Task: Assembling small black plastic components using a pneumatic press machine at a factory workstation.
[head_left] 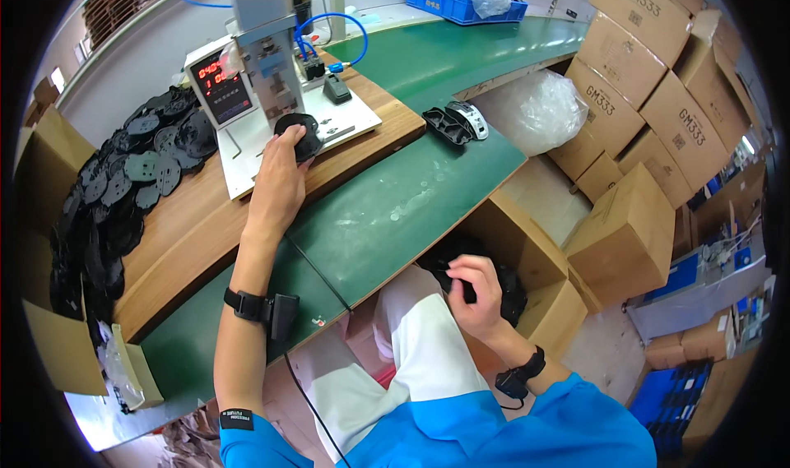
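My left hand (282,172) reaches over to the bench press (267,65) and grips a round black plastic part (306,137) by its near edge. The part sits under the press head, above the white base plate (239,168). Lower right, my right hand (477,295) hovers over an open carton (535,254) beside my knee. Its fingers are loosely curled, with a gap between thumb and fingertips, and no held thing shows. Dark pieces (512,291) lie in that carton, partly hidden by the hand.
Many flat black parts (156,151) are heaped on the wooden board's left. Black and silver shells (457,124) lie on the green bench (387,188). A display box (218,81) adjoins the press. Stacked cartons (642,98), a clear plastic bag (539,110) and a blue crate (465,3) stand farther off.
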A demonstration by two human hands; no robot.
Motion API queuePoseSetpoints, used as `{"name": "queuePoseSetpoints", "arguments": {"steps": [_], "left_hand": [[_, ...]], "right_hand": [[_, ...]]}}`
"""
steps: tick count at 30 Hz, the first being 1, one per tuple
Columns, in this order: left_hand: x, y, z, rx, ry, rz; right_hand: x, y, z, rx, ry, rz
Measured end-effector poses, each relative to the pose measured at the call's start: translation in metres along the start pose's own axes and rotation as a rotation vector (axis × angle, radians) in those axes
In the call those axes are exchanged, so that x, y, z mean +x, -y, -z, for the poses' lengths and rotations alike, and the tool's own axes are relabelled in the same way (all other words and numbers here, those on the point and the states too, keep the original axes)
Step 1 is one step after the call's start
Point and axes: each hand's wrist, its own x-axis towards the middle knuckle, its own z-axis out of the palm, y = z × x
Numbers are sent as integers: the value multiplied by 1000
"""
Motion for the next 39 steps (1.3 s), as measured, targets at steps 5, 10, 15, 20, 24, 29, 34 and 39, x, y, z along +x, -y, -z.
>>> {"name": "queuePoseSetpoints", "arguments": {"steps": [5,10,15,20,24,29,34,39], "left_hand": [[-2,6,-4,-50,-46,-2],[-3,14,-8,-81,-74,-25],[-3,17,-7,-26,-128,-127],[-3,6,5,-208,-92,27],[4,30,24,-18,-509,-75],[-23,141,86,566,-735,538],[-43,187,69,543,-437,956],[-62,214,88,471,-357,729]], "right_hand": [[121,42,-47,-56,155,202],[200,25,-132,-149,208,332],[228,17,-177,-248,196,312],[232,23,-179,-288,271,244],[239,15,-175,-353,316,254],[243,32,-174,-356,377,252],[245,25,-173,-378,389,218],[249,37,-178,-341,376,273]]}}
